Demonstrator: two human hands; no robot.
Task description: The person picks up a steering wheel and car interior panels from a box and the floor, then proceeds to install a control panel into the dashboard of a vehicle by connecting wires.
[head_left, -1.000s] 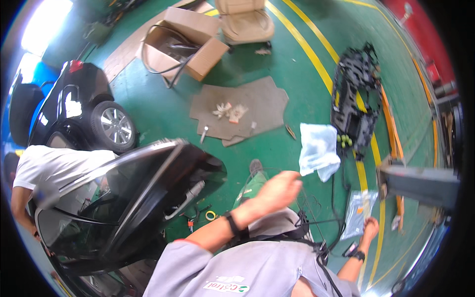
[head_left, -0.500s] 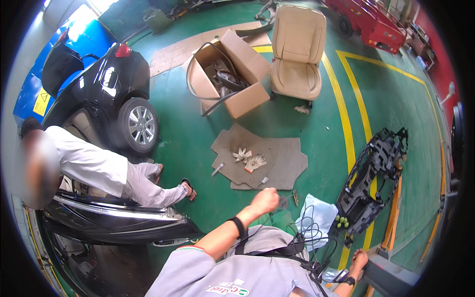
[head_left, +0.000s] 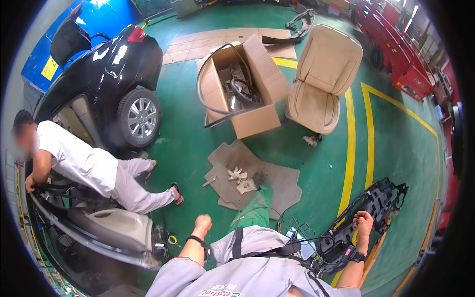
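My left hand (head_left: 202, 224) is a loose fist in front of my body, over the green floor, with no object showing in it. A dark band circles its wrist. My right hand (head_left: 363, 221) is raised at the right with its fingers curled in, and I see nothing held. Below that hand, the black plastic car frame (head_left: 372, 208) lies along the floor. Ahead of me are grey floor mats (head_left: 279, 180), with white work gloves (head_left: 246, 185) on top. One of my green-trousered legs (head_left: 256, 209) reaches onto the mats.
A cardboard box (head_left: 257, 121) of car parts and a beige car seat (head_left: 324, 64) stand ahead. At left, a person in white (head_left: 81, 158) bends by an open door (head_left: 109, 232) of a black car (head_left: 111, 74). A red cart (head_left: 396, 47) stands far right.
My body has turned and moved forward. My left hand has swung back from near the mats; my right hand has come up from beside a grey beam. The person at left has raised their head.
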